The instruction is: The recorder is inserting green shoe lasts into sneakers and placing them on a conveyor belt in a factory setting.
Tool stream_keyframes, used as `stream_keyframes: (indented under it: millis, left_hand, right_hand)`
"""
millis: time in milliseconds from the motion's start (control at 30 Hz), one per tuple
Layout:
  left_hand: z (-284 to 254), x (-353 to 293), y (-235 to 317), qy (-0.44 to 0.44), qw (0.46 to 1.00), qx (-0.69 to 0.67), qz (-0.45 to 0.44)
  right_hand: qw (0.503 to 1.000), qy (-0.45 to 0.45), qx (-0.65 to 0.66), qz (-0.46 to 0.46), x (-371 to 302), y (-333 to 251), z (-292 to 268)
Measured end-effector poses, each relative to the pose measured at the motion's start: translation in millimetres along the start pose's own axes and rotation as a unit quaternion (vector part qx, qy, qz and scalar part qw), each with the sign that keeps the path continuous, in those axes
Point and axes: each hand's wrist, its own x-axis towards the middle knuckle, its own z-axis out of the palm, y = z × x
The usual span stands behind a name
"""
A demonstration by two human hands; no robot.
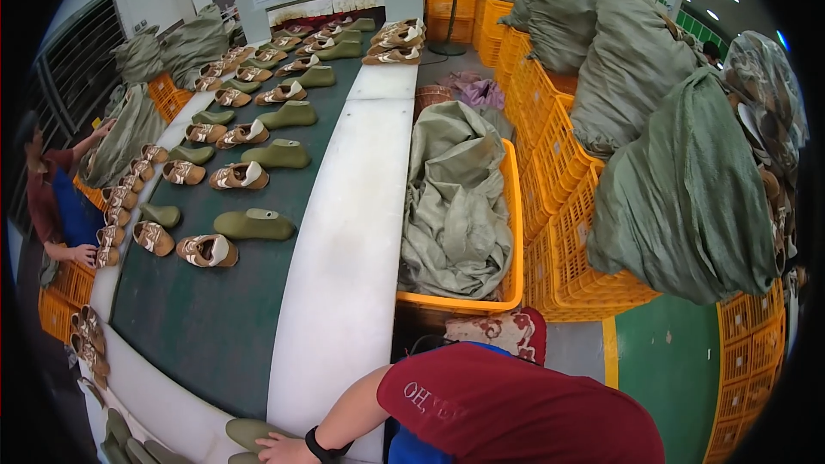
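Observation:
At the bottom edge, my right hand (286,448) reaches left from a dark red sleeve, with a black band on its wrist. Its fingers are bent against a green shoe last (247,432), and the lower part of the hand is cut off by the frame. Several more green lasts (137,451) lie to its left at the near corner. My left hand is out of view. Ahead, brown-and-white shoes (207,250) and green lasts (253,224) stand in rows on a dark green belt (215,318).
A white ledge (344,292) borders the belt. On the right stand a yellow crate (516,241) with a grey-green sack (455,206), stacked crates (563,232) and bulging sacks (687,189). At the left edge, a co-worker's hand (84,255) is beside a row of shoes (109,236).

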Motion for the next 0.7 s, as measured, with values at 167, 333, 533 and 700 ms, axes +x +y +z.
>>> stream_keyframes:
  millis: [167, 333, 533, 700]
  left_hand:
    - [7, -2, -9, 0.002, 1.0, -0.014, -0.001]
    - [9, -1, -13, -0.018, 0.999, -0.027, -0.013]
    - [7, -1, -29, -0.031, 0.996, -0.044, -0.07]
    - [1, -2, 2, 0.018, 1.0, 0.003, 0.003]
  right_hand:
    - [1.0, 0.013, -0.007, -0.001, -1, 4, 3]
    - [1.0, 0.029, -0.01, -0.002, -2, 5, 2]
    - [0.999, 0.028, -0.006, -0.015, 2, -3, 4]
    - [0.999, 0.036, -0.011, -0.028, -2, 2, 0]
